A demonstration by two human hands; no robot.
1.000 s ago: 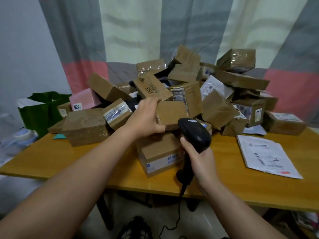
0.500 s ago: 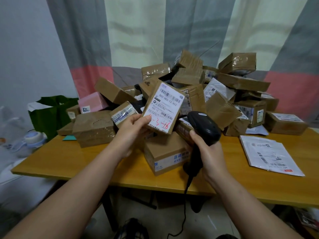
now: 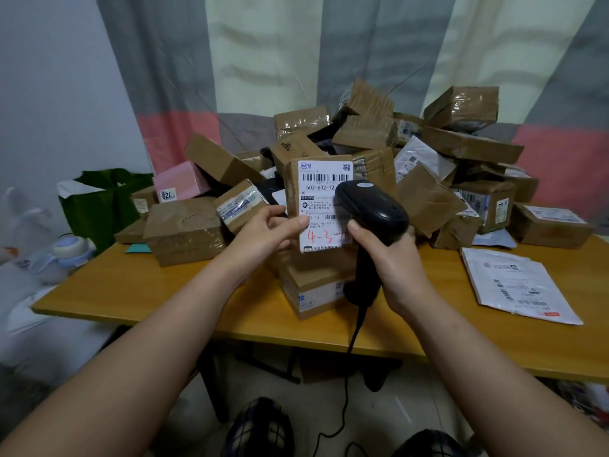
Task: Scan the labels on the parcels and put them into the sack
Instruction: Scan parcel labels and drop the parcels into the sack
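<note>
The parcel has come out of the heap and been turned. A second ago the left hand was only laid on it, brown side up among the other boxes; half a second ago it was lifted but tilted. Now it stands upright with its white label facing the person, held in the air above the middle of the table's near edge, over a taped box lying there. The left hand pinches its lower left side, thumb on the label face.

The right hand is wrapped tight round the handle of the black scanner, which has risen so its head covers the label's right side. I'd say the scan is happening now; no beam shows.

The dropping in is not yet done. The green bag beyond the table's left end may be the sack, though I can't be sure from here.
</note>
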